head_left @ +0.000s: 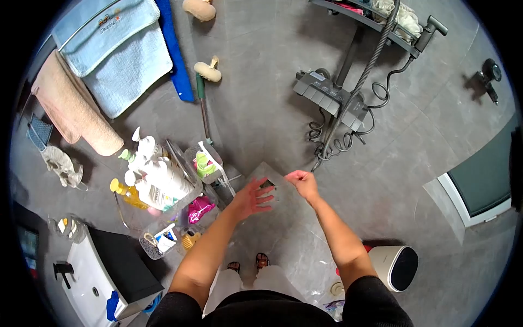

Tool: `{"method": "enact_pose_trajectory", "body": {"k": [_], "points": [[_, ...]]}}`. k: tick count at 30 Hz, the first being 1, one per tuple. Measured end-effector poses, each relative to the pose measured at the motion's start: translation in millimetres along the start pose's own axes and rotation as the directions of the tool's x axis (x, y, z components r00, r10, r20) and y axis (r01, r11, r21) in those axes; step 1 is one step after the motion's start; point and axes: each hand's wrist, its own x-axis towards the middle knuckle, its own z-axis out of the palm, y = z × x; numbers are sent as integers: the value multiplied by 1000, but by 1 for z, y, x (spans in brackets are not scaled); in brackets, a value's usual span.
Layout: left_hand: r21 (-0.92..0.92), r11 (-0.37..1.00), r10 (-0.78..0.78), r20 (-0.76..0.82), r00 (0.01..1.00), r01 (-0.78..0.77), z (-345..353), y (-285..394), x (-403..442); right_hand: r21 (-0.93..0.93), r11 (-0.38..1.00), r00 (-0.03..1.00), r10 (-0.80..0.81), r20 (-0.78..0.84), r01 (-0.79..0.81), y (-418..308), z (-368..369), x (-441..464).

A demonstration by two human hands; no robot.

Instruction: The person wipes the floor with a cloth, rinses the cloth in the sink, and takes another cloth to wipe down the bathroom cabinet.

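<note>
My left hand [253,199] reaches out over the grey tiled floor with its fingers spread and nothing in them. Just beyond its fingertips is a small dark opening [267,185] in the floor near the corner; part of it is hidden by the fingers. My right hand [305,185] is level with it on the other side, its thumb and fingers pinched together. Whatever sits in that pinch, if anything, is too small to make out. Nearest my left hand stands a clear plastic rack with a pink packet [200,209] on it.
White pump bottles [163,182] crowd the rack at left, beside a sink [90,278]. A grey shower unit [332,92] with coiled hoses hangs ahead. A green-handled brush [201,87] hangs on the wall. A cream bin [389,267] stands at right.
</note>
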Motion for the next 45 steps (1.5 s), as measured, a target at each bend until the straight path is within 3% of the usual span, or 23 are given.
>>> {"method": "enact_pose_trajectory", "body": {"k": [4, 7, 8, 9, 11, 13, 14, 17, 19, 22, 23, 25, 26, 28, 29, 31, 32, 34, 37, 39, 40, 43, 45], "points": [[53, 997, 53, -42, 998, -51, -8, -6, -8, -274, 956, 984, 57, -170, -103, -3, -16, 0], [234, 971, 79, -151, 985, -42, -12, -13, -7, -595, 768, 969, 228, -94, -239, -24, -16, -4], [314, 949, 93, -200, 975, -26, -11, -15, -7, -674, 719, 983, 173, -65, -171, -30, -15, -9], [588, 809, 160, -195, 968, -15, -18, -20, -1, -744, 660, 992, 121, -31, -104, -34, -13, -15], [947, 319, 274, -123, 954, 31, -35, -31, 14, -810, 585, 995, 95, 32, -30, -36, -13, -19], [971, 212, 409, 14, 912, -110, -13, -29, -1, -819, 573, 987, 137, 78, -15, -36, -14, -15], [973, 150, 468, 86, 880, -175, -2, -26, -6, -763, 640, 977, 90, 192, 91, -32, -13, -15], [869, 260, 412, 294, 863, -420, 1, -26, 0, -525, 758, 878, -129, 460, 387, -7, -6, -18], [874, 337, 285, 259, 923, -350, 2, -27, 6, -344, 748, 767, -329, 550, 568, -2, 5, -20], [896, 373, 160, 195, 968, -242, 15, -21, 1, -440, 859, 874, -18, 486, 262, -18, 7, -28], [905, 372, 134, 168, 977, -207, 20, -18, -4, -411, 880, 888, -24, 459, 237, -16, 8, -28], [627, 772, 116, 30, 993, -109, 12, -26, 2, -348, 919, 916, -34, 399, 186, -6, 9, -24], [420, 905, 82, -30, 996, -62, 8, -30, 4, -270, 960, 953, 19, 301, 66, 0, 9, -22], [139, 986, 89, 44, 995, -95, 3, -22, -6, -75, 986, 980, 159, 122, -151, 7, 10, -19], [-7, 995, 105, 80, 991, -104, 0, -17, -11, -125, 974, 972, 206, 113, -192, 10, 7, -18], [-72, 991, 114, 32, 993, -112, 8, -9, -28, -222, 937, 951, 297, 91, -271, 13, -4, -20], [-106, 987, 118, 7, 993, -116, 12, -7, -38, -482, 876, 989, 93, 111, -28, 15, -8, -25], [-32, 987, 157, 15, 987, -157, 13, -5, -56, -813, 416, 909, -269, 318, 407, 10, -4, -35], [188, 959, 216, -10, 976, -210, 4, -12, -85, -819, 542, 937, 150, 316, 189, -32, 30, -46], [304, 924, 261, -58, 964, -232, -1, -15, -112, -617, 684, 870, -53, 491, 390, -48, 64, -67], [263, 919, 322, -72, 944, -293, -7, -17, -125, -486, 731, 813, -161, 559, 479, -52, 84, -80], [222, 852, 511, -163, 844, -474, -36, -27, -177, -170, 925, 809, -195, 554, 340, -58, 171, -116], [304, 777, 624, -265, 735, -551, -59, -35, -227, -19, 998, 757, -38, 652, 66, -70, 226, -143]]}}
